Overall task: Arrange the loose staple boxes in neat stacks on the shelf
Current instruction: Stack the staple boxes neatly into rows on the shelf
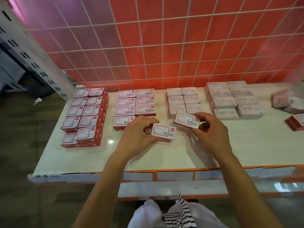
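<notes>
My left hand [139, 134] grips a red-and-white staple box [163, 133] by its left end, just above the white shelf [246, 145]. My right hand [212, 130] grips a second box of the same kind [186, 120] by its right end, held slightly higher and tilted. Both boxes hover in front of a two-column stack of red-and-white boxes [135, 102]. A taller stack of the same boxes [85, 112] stands at the shelf's left end.
Two groups of pale pink staple boxes [183, 100] [233, 100] stand to the right. Loose boxes [286, 101] and a red pair [296, 123] lie at the far right. A wire grid [164, 46] backs the shelf. An orange-edged lip [164, 174] fronts it.
</notes>
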`<act>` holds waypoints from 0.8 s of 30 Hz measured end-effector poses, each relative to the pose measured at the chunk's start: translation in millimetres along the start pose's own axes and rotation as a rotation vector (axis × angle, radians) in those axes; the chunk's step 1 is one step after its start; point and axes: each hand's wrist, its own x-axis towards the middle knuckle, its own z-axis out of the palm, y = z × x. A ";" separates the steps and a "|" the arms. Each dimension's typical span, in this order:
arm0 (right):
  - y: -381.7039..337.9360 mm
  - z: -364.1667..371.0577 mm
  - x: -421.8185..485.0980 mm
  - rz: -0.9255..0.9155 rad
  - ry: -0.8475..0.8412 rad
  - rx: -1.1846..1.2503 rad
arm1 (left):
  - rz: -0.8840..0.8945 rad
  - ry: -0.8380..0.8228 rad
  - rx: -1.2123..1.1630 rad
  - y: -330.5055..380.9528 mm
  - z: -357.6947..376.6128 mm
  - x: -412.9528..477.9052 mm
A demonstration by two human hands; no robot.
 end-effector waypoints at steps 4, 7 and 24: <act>-14.6 24.2 -3.1 -0.024 -0.034 -0.010 | -0.023 0.003 -0.019 -24.5 -9.2 -15.7; -25.2 39.6 -3.0 -0.065 -0.067 -0.038 | -0.057 0.005 -0.045 -37.7 -14.4 -23.9; -68.4 80.0 -1.8 -0.142 -0.218 -0.120 | -0.173 0.086 -0.145 -58.5 -19.8 -36.6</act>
